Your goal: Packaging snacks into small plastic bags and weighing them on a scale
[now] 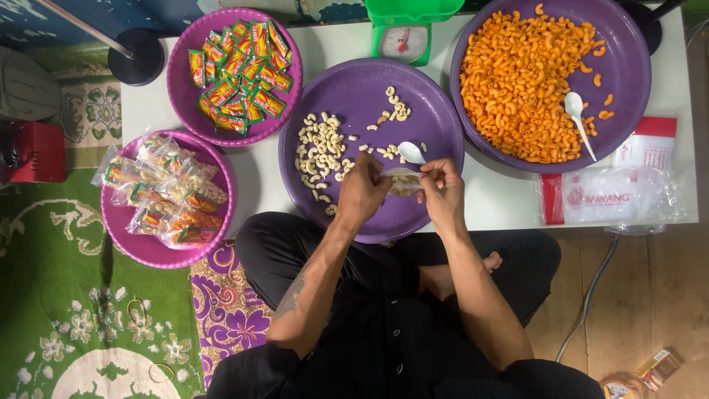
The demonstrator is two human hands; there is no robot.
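My left hand and my right hand together hold a small clear plastic bag with some pale macaroni in it, above the near edge of a purple tray. Loose white macaroni lies scattered on that tray. A white plastic spoon rests on the tray just beyond the bag.
A large purple tray of orange macaroni with a white spoon sits at the right. A tray of seasoning sachets and a tray of filled bags are at the left. A green scale stands behind; plastic bag packs lie right.
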